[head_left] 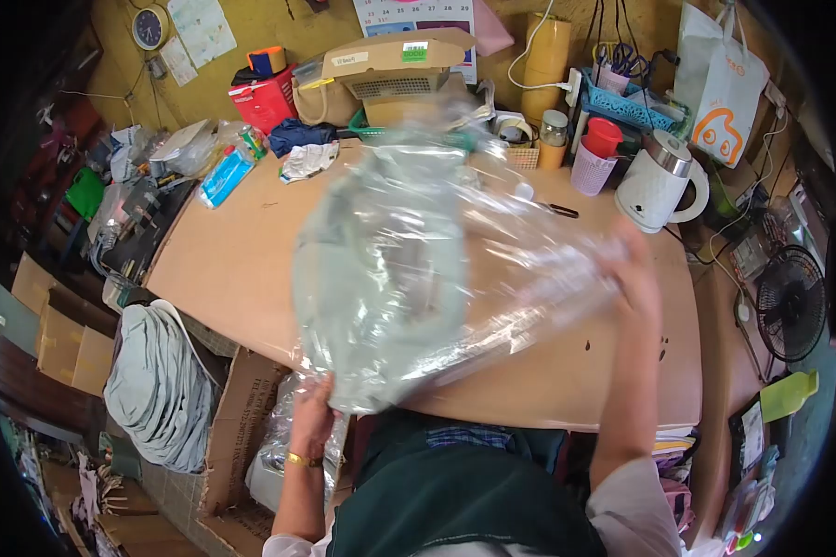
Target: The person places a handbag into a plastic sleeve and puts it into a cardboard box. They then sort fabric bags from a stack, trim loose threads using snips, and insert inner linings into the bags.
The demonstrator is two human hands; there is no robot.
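A large clear plastic bag (pixel 529 311) stretches between my hands above the table, blurred by motion. Inside its left part is a pale grey-green folded cloth item (pixel 381 260); its exact kind cannot be made out. My left hand (pixel 315 407), with a gold-coloured band at the wrist, is closed on the bag's lower left corner, by the cloth. At the other end, my right hand (pixel 633 274) grips the gathered right edge of the plastic; its fingers are smeared by motion.
Below the bag lies a tan table (pixel 223 269). A white kettle (pixel 655 186), a pink cup (pixel 593 172) and a cardboard box (pixel 395 60) stand along its back. On the left are piled grey cloth items (pixel 158 390) and an open carton (pixel 237 446). A black fan (pixel 790 302) is at right.
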